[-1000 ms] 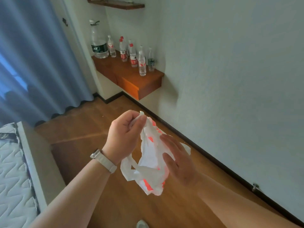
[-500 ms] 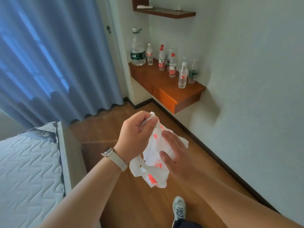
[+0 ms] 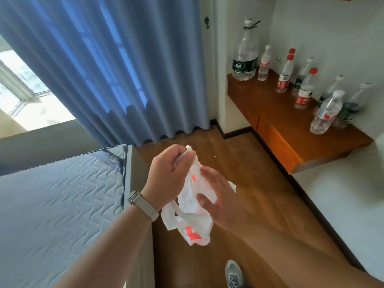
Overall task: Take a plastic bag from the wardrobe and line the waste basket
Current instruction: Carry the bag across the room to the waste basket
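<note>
A crumpled white plastic bag [image 3: 192, 217] with red print hangs in front of me at chest height. My left hand [image 3: 169, 173], a watch on its wrist, pinches the bag's top edge between thumb and fingers. My right hand [image 3: 220, 201] lies against the bag's right side with fingers spread, the thumb pressing into the plastic. Neither the waste basket nor the wardrobe is in view.
A bare quilted mattress [image 3: 56, 204] on its bed frame fills the left. Blue curtains [image 3: 104, 65] hang ahead over a window. A wall-mounted wooden desk [image 3: 291, 119] at the right holds several water bottles [image 3: 245, 53]. Wooden floor [image 3: 259, 194] runs between bed and wall; my shoe [image 3: 233, 274] shows below.
The view has swung left, bringing the mattress and curtains in and moving the desk to the right. Both hands stay on the bag, in about the same grip.
</note>
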A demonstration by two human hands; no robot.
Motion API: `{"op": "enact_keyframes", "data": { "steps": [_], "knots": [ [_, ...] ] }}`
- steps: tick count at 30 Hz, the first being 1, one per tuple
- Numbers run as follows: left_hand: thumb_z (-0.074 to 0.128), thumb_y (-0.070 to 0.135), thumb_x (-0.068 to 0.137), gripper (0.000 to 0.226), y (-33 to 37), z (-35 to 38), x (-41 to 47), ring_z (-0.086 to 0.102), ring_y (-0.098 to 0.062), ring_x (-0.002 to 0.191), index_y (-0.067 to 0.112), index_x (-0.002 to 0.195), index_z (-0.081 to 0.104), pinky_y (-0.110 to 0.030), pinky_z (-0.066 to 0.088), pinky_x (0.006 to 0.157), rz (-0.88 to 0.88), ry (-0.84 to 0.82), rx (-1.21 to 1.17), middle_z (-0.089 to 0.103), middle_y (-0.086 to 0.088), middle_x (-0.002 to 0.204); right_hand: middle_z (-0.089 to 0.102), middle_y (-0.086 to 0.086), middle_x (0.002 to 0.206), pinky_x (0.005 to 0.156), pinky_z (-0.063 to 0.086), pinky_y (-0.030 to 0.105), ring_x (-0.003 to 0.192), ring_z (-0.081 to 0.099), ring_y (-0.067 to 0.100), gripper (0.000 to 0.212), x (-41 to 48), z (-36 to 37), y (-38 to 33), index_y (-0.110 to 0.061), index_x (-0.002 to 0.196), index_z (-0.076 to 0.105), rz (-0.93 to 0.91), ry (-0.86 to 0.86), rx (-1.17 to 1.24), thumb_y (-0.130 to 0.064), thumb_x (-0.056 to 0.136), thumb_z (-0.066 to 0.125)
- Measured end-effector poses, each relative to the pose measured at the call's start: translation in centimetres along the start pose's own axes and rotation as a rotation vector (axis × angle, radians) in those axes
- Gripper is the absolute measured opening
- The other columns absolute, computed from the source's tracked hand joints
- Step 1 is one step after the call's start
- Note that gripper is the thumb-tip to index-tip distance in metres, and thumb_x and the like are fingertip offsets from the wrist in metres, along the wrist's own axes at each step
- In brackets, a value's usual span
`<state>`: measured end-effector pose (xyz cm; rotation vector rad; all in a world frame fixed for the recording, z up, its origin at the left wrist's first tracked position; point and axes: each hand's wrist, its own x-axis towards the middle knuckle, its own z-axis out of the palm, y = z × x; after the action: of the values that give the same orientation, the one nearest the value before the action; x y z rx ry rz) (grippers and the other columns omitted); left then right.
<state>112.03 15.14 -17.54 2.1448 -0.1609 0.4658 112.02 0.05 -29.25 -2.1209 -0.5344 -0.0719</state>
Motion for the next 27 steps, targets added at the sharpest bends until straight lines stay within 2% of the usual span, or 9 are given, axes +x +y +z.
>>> {"op": "enact_keyframes", "data": {
  "steps": [5, 8, 11, 15, 19, 21, 24, 27],
  "knots": [
    [0.058, 0.023, 0.095, 0.024, -2.5, -1.0, 5.8, 0.052, -0.002, 0.056, 0.034, 0.074, 0.056, -0.009, 0.040, 0.052, -0.016, 0.091, 0.032, 0.055, 0.021, 0.062, 0.034, -0.022, 0.152, 0.113, 0.040, 0.047, 0.139, 0.035, 0.004, 0.056, 8.3, 0.8, 1.0, -0.046, 0.145, 0.023, -0.110, -0.074, 0.037, -0.054, 0.097, 0.050],
    [0.059, 0.023, 0.095, 0.025, -4.3, -2.0, 8.8, 0.050, -0.002, 0.055, 0.032, 0.072, 0.055, -0.009, 0.039, 0.051, -0.046, 0.114, 0.045, 0.053, 0.022, 0.059, 0.031, -0.023, 0.153, 0.114, 0.038, 0.048, 0.140, 0.032, 0.003, 0.057, 12.3, 1.5, 1.4, -0.049, 0.146, 0.020, -0.138, -0.107, 0.043, -0.056, 0.096, 0.048],
    [0.058, 0.025, 0.094, 0.025, -6.8, -2.9, 12.1, 0.047, -0.004, 0.054, 0.024, 0.069, 0.055, -0.011, 0.038, 0.051, -0.053, 0.130, 0.060, 0.051, 0.017, 0.058, 0.029, -0.030, 0.150, 0.114, 0.037, 0.045, 0.138, 0.031, -0.001, 0.056, 16.3, 2.6, 1.9, -0.057, 0.143, 0.016, -0.146, -0.114, 0.031, -0.063, 0.094, 0.043],
    [0.057, 0.028, 0.094, 0.023, -11.0, -4.0, 16.8, 0.049, -0.004, 0.054, 0.026, 0.071, 0.055, -0.010, 0.039, 0.050, -0.051, 0.139, 0.048, 0.053, 0.016, 0.060, 0.025, -0.036, 0.150, 0.116, 0.031, 0.037, 0.139, 0.028, -0.005, 0.057, 21.9, 4.7, 3.1, -0.059, 0.143, 0.017, -0.110, -0.112, 0.028, -0.062, 0.093, 0.044],
    [0.059, 0.026, 0.095, 0.027, -16.8, -5.7, 22.0, 0.046, -0.017, 0.053, 0.010, 0.072, 0.059, -0.025, 0.042, 0.047, -0.056, 0.144, -0.018, 0.053, -0.003, 0.059, 0.019, -0.041, 0.150, 0.114, 0.022, 0.027, 0.141, 0.025, -0.006, 0.056, 28.2, 7.4, 3.4, -0.057, 0.145, 0.016, -0.116, -0.077, -0.021, -0.061, 0.094, 0.041],
    [0.061, 0.025, 0.095, 0.027, -19.5, -7.0, 25.0, 0.041, -0.011, 0.051, 0.013, 0.071, 0.058, -0.023, 0.039, 0.048, -0.065, 0.143, -0.081, 0.047, 0.002, 0.056, 0.023, -0.037, 0.152, 0.115, 0.025, 0.031, 0.142, 0.026, -0.004, 0.055, 31.7, 8.9, 3.2, -0.055, 0.145, 0.019, -0.099, -0.049, -0.039, -0.065, 0.094, 0.037],
    [0.061, 0.026, 0.094, 0.027, -22.7, -9.5, 29.6, 0.040, -0.006, 0.052, 0.015, 0.070, 0.057, -0.021, 0.038, 0.050, -0.063, 0.142, -0.136, 0.045, 0.007, 0.056, 0.027, -0.032, 0.153, 0.116, 0.034, 0.043, 0.142, 0.029, 0.000, 0.056, 37.0, 10.8, 2.7, -0.050, 0.147, 0.023, -0.091, -0.023, -0.062, -0.066, 0.094, 0.037],
    [0.060, 0.028, 0.094, 0.027, -25.3, -11.9, 34.0, 0.048, -0.023, 0.055, 0.012, 0.073, 0.059, -0.032, 0.043, 0.052, -0.038, 0.135, -0.185, 0.053, -0.010, 0.061, 0.028, -0.030, 0.153, 0.112, 0.039, 0.049, 0.142, 0.031, 0.003, 0.057, 41.9, 12.4, 1.7, -0.047, 0.148, 0.024, -0.095, -0.007, -0.068, -0.062, 0.095, 0.040]
  ]
}}
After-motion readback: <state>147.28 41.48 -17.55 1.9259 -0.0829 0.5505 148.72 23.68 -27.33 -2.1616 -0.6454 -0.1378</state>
